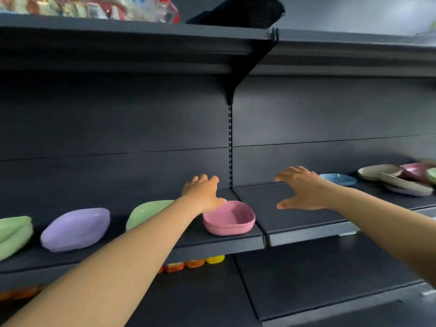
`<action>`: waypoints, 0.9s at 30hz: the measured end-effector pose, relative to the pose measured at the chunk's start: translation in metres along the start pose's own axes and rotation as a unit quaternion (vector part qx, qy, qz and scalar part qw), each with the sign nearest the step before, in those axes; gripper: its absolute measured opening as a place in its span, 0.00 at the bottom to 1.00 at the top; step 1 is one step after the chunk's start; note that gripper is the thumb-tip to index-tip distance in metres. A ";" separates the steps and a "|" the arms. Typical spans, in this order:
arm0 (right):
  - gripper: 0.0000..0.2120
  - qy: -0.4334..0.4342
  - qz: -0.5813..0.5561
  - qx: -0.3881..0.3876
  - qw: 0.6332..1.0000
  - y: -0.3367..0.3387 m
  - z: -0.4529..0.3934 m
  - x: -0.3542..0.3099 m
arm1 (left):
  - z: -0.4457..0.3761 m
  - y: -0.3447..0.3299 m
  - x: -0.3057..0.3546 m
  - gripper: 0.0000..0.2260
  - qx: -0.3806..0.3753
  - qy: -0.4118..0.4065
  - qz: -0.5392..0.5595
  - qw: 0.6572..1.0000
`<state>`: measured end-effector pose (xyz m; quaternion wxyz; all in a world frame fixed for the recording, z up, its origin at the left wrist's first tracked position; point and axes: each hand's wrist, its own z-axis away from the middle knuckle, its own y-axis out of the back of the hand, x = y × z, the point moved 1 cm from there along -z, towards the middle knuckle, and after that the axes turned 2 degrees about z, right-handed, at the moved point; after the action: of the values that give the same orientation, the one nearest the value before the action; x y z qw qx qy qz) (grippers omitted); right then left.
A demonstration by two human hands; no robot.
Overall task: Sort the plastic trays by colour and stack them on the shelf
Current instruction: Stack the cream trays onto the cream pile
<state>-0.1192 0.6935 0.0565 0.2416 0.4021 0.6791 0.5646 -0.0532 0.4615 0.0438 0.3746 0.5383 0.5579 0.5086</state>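
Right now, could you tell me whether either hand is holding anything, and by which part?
Nothing is held: the left hand hovers by the pink plastic tray's back rim; the right hand is spread and empty.

No legible text, number, brand or sign is recorded in the head view. Printed colour patches are noted on the packaged goods (89,7) lying on the top shelf (141,34), but the print is blurred and cannot be read. Small pale tags (348,233) are seen on the front edge of the right-hand shelf sections; nothing on them can be made out. No markings are observed on the plastic trays (228,219) or on the dark back panel (118,119).
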 end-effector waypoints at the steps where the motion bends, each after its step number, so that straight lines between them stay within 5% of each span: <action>1: 0.37 -0.005 -0.001 0.000 1.000 -0.001 0.010 0.020 | -0.003 -0.006 0.020 0.29 -0.004 -0.004 -0.002 1.000; 15: 0.34 -0.092 -0.038 0.023 0.995 -0.036 0.100 0.239 | -0.066 -0.086 0.257 0.28 -0.064 -0.071 0.057 0.994; 27: 0.35 -0.141 -0.007 0.012 0.990 -0.069 0.080 0.445 | -0.217 -0.132 0.414 0.28 -0.073 -0.108 0.090 0.987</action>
<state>-0.3250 1.1012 0.0263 0.3334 0.4760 0.6480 0.4924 -0.3500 0.8451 0.0128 0.4236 0.6095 0.4249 0.5183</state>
